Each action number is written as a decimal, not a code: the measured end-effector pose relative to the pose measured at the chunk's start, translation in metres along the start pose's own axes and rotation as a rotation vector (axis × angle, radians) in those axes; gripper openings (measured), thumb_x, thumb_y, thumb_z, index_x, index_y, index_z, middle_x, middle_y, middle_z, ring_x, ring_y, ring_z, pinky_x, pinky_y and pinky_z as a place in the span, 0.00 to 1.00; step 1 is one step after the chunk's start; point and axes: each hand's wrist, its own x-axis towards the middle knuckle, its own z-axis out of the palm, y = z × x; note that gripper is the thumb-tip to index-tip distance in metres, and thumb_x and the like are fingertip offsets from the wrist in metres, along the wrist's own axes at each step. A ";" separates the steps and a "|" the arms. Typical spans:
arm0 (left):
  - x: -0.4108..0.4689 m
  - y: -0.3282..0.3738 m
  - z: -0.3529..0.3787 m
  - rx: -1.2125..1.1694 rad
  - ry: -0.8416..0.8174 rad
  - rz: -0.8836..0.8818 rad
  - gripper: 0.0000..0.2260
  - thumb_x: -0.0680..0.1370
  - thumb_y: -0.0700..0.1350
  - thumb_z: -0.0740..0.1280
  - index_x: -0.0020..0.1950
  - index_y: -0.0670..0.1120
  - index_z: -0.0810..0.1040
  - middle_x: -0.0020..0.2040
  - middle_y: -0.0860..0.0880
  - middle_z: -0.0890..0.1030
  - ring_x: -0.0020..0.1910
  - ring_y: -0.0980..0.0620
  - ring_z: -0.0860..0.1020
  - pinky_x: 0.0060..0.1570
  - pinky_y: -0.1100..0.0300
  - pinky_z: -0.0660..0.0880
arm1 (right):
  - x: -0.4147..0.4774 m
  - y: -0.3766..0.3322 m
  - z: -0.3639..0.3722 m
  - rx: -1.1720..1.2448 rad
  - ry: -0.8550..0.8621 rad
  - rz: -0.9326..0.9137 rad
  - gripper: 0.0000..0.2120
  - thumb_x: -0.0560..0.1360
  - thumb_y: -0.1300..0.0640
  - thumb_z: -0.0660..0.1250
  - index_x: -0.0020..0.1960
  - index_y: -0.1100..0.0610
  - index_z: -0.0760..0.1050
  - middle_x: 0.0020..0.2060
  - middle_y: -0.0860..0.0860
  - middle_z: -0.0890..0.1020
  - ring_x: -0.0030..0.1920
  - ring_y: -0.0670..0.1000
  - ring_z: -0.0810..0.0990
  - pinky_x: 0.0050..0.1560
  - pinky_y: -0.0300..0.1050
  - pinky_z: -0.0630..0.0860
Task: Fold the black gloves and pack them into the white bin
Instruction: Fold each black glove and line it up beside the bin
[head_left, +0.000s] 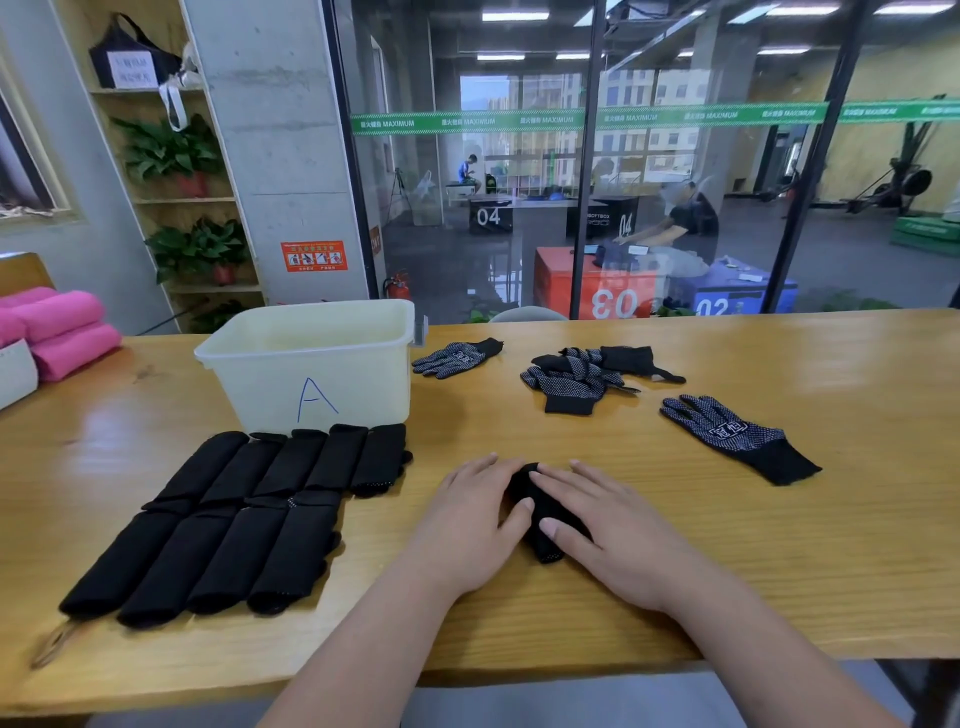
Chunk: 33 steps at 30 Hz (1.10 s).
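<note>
A folded black glove (521, 486) is held flat on the wooden table (779, 545), near its front edge and a little right of the middle. It is pressed between and beneath both hands. The left hand (467, 525) is laid on the table against the glove's left side, fingers straight and close together, with the thumb touching the fabric. The right hand (608, 535) is spread over the glove's right side, its straight fingers resting on top; nothing is gripped by either hand. The glove is seen only in part, as a dark strip running between the two hands. The white bin (363, 384), marked with a blue letter A on its near wall, is stood behind and to the left of the hands; what it holds cannot be told from this angle. Just in front of the bin, nine folded gloves (223, 556) are laid out in two rows, five behind and four in front, side by side and touching. Behind the hands, a single dotted glove (457, 357) is laid flat just right of the bin, a tangled pile of gloves (576, 379) is found further right, and another flat dotted glove (737, 436) is spread out well to the right. Pink rolled cloths (57, 332) are stacked at the table's far left.
</note>
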 end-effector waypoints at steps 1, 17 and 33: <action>0.000 0.000 0.000 0.000 0.008 0.002 0.24 0.86 0.57 0.60 0.83 0.56 0.65 0.80 0.54 0.69 0.83 0.57 0.57 0.82 0.55 0.55 | 0.000 0.001 0.001 0.040 0.009 0.001 0.28 0.85 0.34 0.47 0.84 0.34 0.50 0.82 0.30 0.51 0.83 0.39 0.44 0.83 0.49 0.52; -0.033 -0.001 -0.035 0.329 -0.075 0.038 0.26 0.86 0.63 0.55 0.83 0.55 0.66 0.83 0.55 0.66 0.83 0.52 0.57 0.84 0.50 0.50 | -0.005 -0.002 -0.003 0.086 0.055 0.001 0.28 0.83 0.36 0.58 0.82 0.36 0.60 0.80 0.31 0.60 0.82 0.41 0.53 0.82 0.49 0.55; -0.102 -0.052 -0.079 0.390 0.045 -0.050 0.23 0.87 0.61 0.54 0.80 0.56 0.69 0.81 0.59 0.66 0.83 0.58 0.55 0.84 0.54 0.45 | 0.021 -0.101 0.018 0.119 0.070 -0.088 0.31 0.82 0.38 0.62 0.82 0.43 0.62 0.79 0.39 0.66 0.79 0.44 0.61 0.79 0.45 0.59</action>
